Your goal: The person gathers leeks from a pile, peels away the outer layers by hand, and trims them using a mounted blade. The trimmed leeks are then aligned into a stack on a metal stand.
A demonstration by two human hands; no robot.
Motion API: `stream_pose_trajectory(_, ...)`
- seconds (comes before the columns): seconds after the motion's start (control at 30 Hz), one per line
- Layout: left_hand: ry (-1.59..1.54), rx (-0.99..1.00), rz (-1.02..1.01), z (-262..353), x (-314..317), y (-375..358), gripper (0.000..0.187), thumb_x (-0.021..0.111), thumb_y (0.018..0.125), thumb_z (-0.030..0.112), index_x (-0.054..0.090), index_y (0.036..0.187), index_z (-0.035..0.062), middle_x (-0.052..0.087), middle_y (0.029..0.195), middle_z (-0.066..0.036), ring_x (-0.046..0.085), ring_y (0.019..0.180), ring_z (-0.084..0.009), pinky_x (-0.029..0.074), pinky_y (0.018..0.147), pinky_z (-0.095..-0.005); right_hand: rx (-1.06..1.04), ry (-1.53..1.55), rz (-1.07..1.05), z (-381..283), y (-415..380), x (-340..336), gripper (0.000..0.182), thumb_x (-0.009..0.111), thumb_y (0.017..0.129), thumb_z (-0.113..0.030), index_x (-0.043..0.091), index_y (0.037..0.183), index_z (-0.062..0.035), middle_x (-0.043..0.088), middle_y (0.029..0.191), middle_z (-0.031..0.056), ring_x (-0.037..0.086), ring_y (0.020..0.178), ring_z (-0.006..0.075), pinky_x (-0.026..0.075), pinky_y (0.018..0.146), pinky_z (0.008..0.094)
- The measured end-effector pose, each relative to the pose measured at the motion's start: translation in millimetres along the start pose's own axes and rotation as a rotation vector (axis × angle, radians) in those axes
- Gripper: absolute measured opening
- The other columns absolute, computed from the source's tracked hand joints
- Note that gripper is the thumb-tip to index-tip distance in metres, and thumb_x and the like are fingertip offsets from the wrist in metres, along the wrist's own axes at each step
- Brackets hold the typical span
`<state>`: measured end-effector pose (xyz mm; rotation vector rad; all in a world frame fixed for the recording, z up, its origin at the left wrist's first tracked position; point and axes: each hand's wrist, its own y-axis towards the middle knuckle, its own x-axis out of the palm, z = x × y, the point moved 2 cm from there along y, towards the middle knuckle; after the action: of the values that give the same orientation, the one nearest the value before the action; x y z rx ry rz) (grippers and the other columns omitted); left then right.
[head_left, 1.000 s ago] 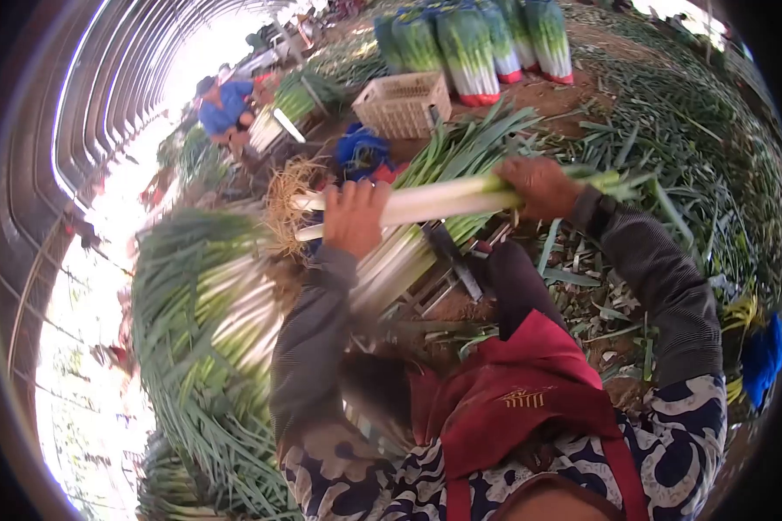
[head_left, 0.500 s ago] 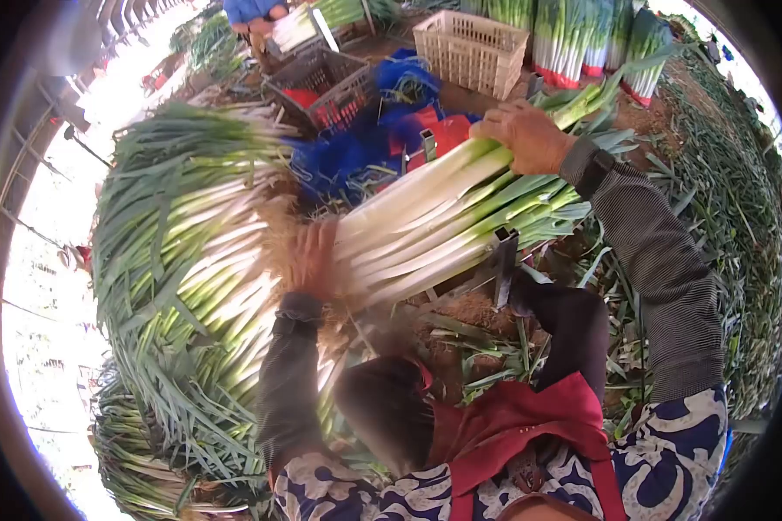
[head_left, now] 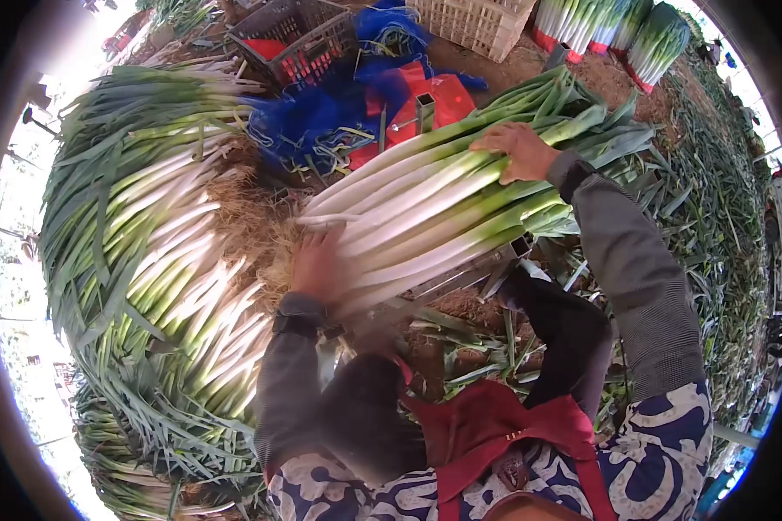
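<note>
A bundle of leeks [head_left: 443, 200] lies across a metal stand [head_left: 473, 273], roots to the left and green leaves to the upper right. My left hand [head_left: 320, 265], blurred, presses on the white ends near the roots; its fingers are smeared. My right hand [head_left: 514, 149] rests on top of the bundle where white turns green, its fingers bent over a leek stalk. Beside my left hand, a large pile of leeks [head_left: 174, 252] has its roots toward the bundle.
Behind the bundle are blue netting [head_left: 295, 130], red plastic [head_left: 443, 100], a dark crate [head_left: 300, 43] and a beige crate [head_left: 478, 24]. Packed leeks [head_left: 658, 48] stand at the back right. Loose leaves [head_left: 712, 226] cover the right side. Metal posts stick up beside the bundle.
The bundle is spread wider and flatter across the stand. My right hand has loosened and lies lower on it. The view has shifted, so the other person at the back is out of sight.
</note>
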<state>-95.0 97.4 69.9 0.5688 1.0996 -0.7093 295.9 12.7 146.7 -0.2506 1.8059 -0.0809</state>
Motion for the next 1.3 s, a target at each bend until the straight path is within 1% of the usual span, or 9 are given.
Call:
stream_pose_trajectory(0.13, 0.009, -0.022, 0.05, 13, -2, -9, 0.068, 0.07, 0.073, 0.03, 0.044, 0.133, 0.0101, 0.053, 0.121, -0.015, 0.046, 0.113, -0.033, 0.032, 0.097, -0.0455, 0.035, -0.046, 0.107, -4, -15, 20, 0.079, 0.078, 0.057, -0.02, 0.047, 0.129, -0.028, 0.047, 0.128, 0.0087, 0.039, 0.123, 0.0311, 0.026, 0.104, 0.0456)
stream_pose_trajectory(0.17, 0.006, -0.031, 0.045, 17, -1, -13, 0.068, 0.07, 0.073, 0.031, 0.044, 0.132, 0.0093, 0.052, 0.121, -0.015, 0.045, 0.113, -0.0335, 0.032, 0.097, -0.0455, 0.039, -0.118, 0.078, -10, -22, 19, 0.075, 0.076, 0.063, -0.031, 0.044, 0.131, -0.0262, 0.046, 0.129, 0.0085, 0.039, 0.124, 0.0321, 0.025, 0.105, 0.046)
stream_pose_trajectory(0.3, -0.024, -0.031, 0.055, 21, 3, -17, 0.069, 0.07, 0.073, 0.033, 0.044, 0.131, 0.0064, 0.049, 0.123, -0.016, 0.043, 0.114, -0.035, 0.031, 0.098, -0.0464, 0.027, -0.174, 0.21, -26, -42, 29, 0.071, 0.07, 0.068, -0.046, 0.045, 0.13, -0.0205, 0.046, 0.13, 0.0083, 0.039, 0.123, 0.0307, 0.024, 0.105, 0.0467)
stream_pose_trajectory(0.5, -0.16, -0.123, 0.1, 14, -4, -24, 0.079, 0.075, 0.068, 0.035, 0.041, 0.132, 0.0049, 0.039, 0.133, -0.016, 0.036, 0.122, -0.0347, 0.027, 0.103, -0.0493, 0.018, -0.208, 0.189, -28, -27, 33, 0.071, 0.072, 0.068, -0.045, 0.044, 0.127, -0.0173, 0.043, 0.133, 0.0077, 0.039, 0.122, 0.0304, 0.026, 0.103, 0.0452)
stream_pose_trajectory(0.63, 0.063, 0.028, 0.221, 27, -35, 1, 0.079, 0.075, 0.067, 0.039, 0.042, 0.13, 0.0042, 0.039, 0.133, -0.015, 0.033, 0.126, -0.034, 0.025, 0.104, -0.0507, 0.019, -0.231, 0.169, -21, -26, 35, 0.071, 0.069, 0.069, -0.05, 0.044, 0.127, -0.0173, 0.043, 0.133, 0.0091, 0.038, 0.123, 0.0309, 0.026, 0.103, 0.046)
stream_pose_trajectory(0.73, 0.069, 0.079, 0.156, 6, -12, 1, 0.077, 0.072, 0.068, 0.044, 0.044, 0.127, 0.0036, 0.04, 0.132, -0.015, 0.032, 0.127, -0.0343, 0.023, 0.106, -0.0502, 0.04, -0.247, 0.16, -21, -25, 34, 0.071, 0.068, 0.07, -0.054, 0.045, 0.127, -0.018, 0.043, 0.133, 0.0089, 0.038, 0.123, 0.0309, 0.025, 0.103, 0.0458)
stream_pose_trajectory(0.93, -0.008, -0.058, 0.132, 10, 11, -12, 0.075, 0.067, 0.072, 0.049, 0.045, 0.126, 0.0028, 0.041, 0.131, -0.015, 0.031, 0.127, -0.0347, 0.014, 0.11, -0.0498, 0.056, -0.23, 0.124, -25, -22, 31, 0.073, 0.065, 0.071, -0.058, 0.045, 0.128, -0.0181, 0.043, 0.134, 0.0094, 0.036, 0.125, 0.0312, 0.024, 0.104, 0.0465)
stream_pose_trajectory(1.2, 0.057, -0.1, 0.158, 22, -10, -11, 0.068, 0.069, 0.071, 0.047, 0.049, 0.123, 0.007, 0.04, 0.127, -0.02, 0.03, 0.126, -0.0388, 0.018, 0.107, -0.055, 0.004, -0.209, 0.152, -21, -22, 28, 0.072, 0.063, 0.071, -0.06, 0.047, 0.125, -0.0146, 0.043, 0.133, 0.01, 0.039, 0.122, 0.0328, 0.026, 0.101, 0.0465)
stream_pose_trajectory(1.3, 0.011, -0.185, 0.127, 21, -8, -16, 0.069, 0.068, 0.072, 0.048, 0.048, 0.123, 0.0068, 0.04, 0.128, -0.022, 0.032, 0.122, -0.0401, 0.018, 0.107, -0.0549, 0.045, -0.188, 0.136, -28, -21, 27, 0.07, 0.071, 0.068, -0.049, 0.047, 0.125, -0.0147, 0.042, 0.134, 0.01, 0.037, 0.124, 0.0323, 0.025, 0.103, 0.0463)
